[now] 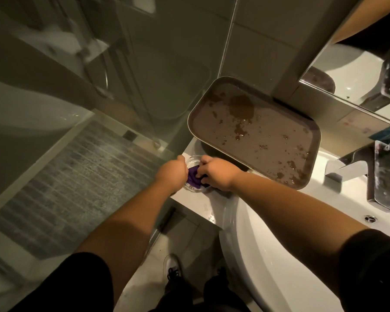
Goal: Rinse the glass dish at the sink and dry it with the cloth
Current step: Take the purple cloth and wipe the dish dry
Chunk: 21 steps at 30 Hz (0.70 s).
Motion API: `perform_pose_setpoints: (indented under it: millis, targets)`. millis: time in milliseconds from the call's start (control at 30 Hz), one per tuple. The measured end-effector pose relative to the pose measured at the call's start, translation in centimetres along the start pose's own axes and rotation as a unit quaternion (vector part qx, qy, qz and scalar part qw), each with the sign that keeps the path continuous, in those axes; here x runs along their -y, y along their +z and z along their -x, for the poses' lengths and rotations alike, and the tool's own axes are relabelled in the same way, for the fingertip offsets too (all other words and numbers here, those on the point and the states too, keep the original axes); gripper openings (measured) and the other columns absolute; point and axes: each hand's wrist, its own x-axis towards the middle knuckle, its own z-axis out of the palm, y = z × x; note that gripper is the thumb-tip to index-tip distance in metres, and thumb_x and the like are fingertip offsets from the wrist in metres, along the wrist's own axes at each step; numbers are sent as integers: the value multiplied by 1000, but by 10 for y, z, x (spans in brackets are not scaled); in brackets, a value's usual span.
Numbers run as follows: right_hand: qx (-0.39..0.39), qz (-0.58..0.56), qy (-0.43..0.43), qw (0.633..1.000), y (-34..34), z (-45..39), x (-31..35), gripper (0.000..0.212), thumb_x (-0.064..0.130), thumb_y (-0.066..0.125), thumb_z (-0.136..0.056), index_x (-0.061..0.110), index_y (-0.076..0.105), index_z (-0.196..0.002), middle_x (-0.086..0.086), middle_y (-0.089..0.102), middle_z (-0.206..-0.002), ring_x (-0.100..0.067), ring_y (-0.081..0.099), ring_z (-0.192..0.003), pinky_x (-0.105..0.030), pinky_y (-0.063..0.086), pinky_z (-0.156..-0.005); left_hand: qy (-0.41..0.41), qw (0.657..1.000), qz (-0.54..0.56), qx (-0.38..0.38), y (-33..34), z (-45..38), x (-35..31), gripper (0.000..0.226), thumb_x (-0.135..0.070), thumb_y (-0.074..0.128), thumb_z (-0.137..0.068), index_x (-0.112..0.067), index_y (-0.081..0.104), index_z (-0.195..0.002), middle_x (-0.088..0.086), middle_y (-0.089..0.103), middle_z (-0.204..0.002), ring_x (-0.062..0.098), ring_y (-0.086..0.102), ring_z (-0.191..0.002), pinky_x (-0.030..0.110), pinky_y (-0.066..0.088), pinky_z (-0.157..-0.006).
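A small clear glass dish [193,159] rests on the white counter at the left end of the sink. My left hand [172,174] grips its left rim. A purple cloth [193,176] lies bunched inside the dish. My right hand [216,173] presses its fingers down on the cloth, covering the dish's right side. Most of the dish is hidden under both hands and the cloth.
A brown tray [254,134] spotted with wet stains leans over the counter just behind the hands. The chrome faucet [381,176] stands at the right above the white basin [268,255]. A glass shower partition [122,86] runs along the left. A mirror [358,70] hangs at top right.
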Motion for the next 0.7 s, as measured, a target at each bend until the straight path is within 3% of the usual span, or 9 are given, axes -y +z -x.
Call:
perform_pose_setpoints:
  millis: [133,233,333,467,600,700]
  targets:
    - [-66,-80,101,989,19,0,17,32,19,60,-93,18,67,-124,-12,44,-139,-37,52,-118,-34,42,-99,-41,998,34,-28,5,13,-6,26,-19,36,-102,1,47,-115,22,66,-112,41,63,-102,38,40,-68]
    - [-143,-176,192,955,42,1,44,28,20,56,-95,19,68,-120,-11,44,-130,-36,45,-117,-35,42,-95,-103,988,106,-44,14,28,-9,28,-20,39,-101,2,46,-116,23,66,-113,41,63,-103,39,44,-71]
    - [-167,-197,203,944,49,1,53,26,21,54,-96,18,69,-117,-11,45,-123,-32,43,-115,-33,42,-92,-170,970,168,-55,21,40,-13,31,-21,39,-101,3,48,-116,26,65,-115,42,61,-108,41,46,-78]
    - [-96,-147,122,977,30,-3,30,28,20,60,-93,18,69,-119,-14,46,-125,-35,49,-115,-32,42,-94,-153,965,213,-34,16,33,-5,32,-20,37,-100,5,51,-114,29,63,-117,43,59,-108,40,46,-81]
    - [28,-50,23,998,-4,-5,2,29,18,64,-93,11,67,-121,-13,46,-128,-31,55,-111,-30,40,-100,-45,991,128,-14,-1,13,9,36,-31,33,-103,-1,52,-112,25,64,-111,42,59,-101,40,44,-78]
    - [50,-17,2,999,-11,-9,-3,29,16,64,-92,9,66,-120,-14,47,-128,-33,57,-109,-27,41,-97,-1,997,70,14,-6,-1,7,32,-30,33,-103,-4,48,-114,23,64,-111,40,60,-100,42,46,-78]
